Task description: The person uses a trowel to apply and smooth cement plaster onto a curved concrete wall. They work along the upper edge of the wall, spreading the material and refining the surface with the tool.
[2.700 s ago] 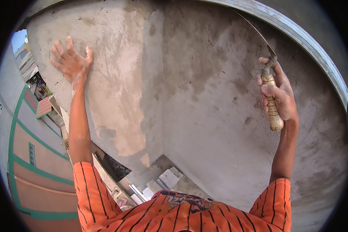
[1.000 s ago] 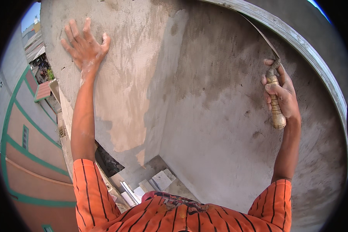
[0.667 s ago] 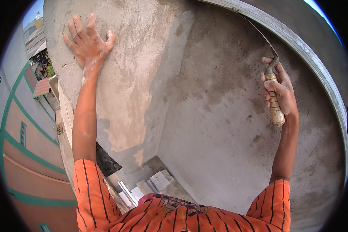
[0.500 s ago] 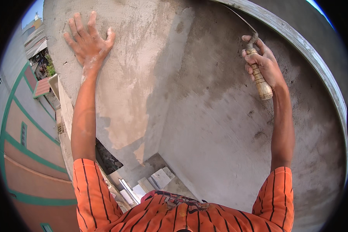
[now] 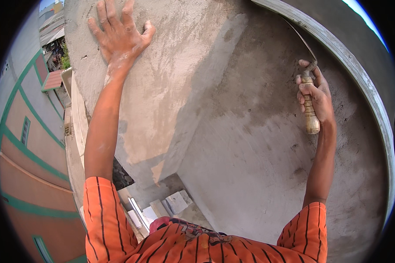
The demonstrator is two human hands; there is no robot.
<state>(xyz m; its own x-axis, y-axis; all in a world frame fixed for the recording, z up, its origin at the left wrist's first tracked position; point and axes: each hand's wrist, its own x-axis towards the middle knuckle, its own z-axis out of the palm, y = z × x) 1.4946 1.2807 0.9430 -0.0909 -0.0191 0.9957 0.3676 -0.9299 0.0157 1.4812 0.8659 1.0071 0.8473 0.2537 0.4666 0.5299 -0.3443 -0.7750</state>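
My left hand (image 5: 120,33) lies with spread fingers against the pale, sunlit part of a plastered wall (image 5: 162,57); nothing is in it. On the right, my right hand (image 5: 317,94) is closed round the ringed wooden handle of a trowel (image 5: 310,115). Its thin metal blade (image 5: 296,33) is seen nearly edge-on, close to the darker, damp-looking plaster (image 5: 263,74) under a curved pale edging (image 5: 338,46). Whether the blade touches the plaster I cannot tell. Grey dust marks my left hand and wrist.
Pale blocks or tiles (image 5: 176,203) and white strips (image 5: 138,212) lie low in the middle, in front of my body. Left of them is a dark gap with rubble (image 5: 122,175). Beyond the wall's left edge stands a building with green bands (image 5: 35,160).
My right hand has shifted right and lower in the picture with the trowel still in it. My left hand appears further right and higher, still flat on the wall; the whole view has shifted somewhat.
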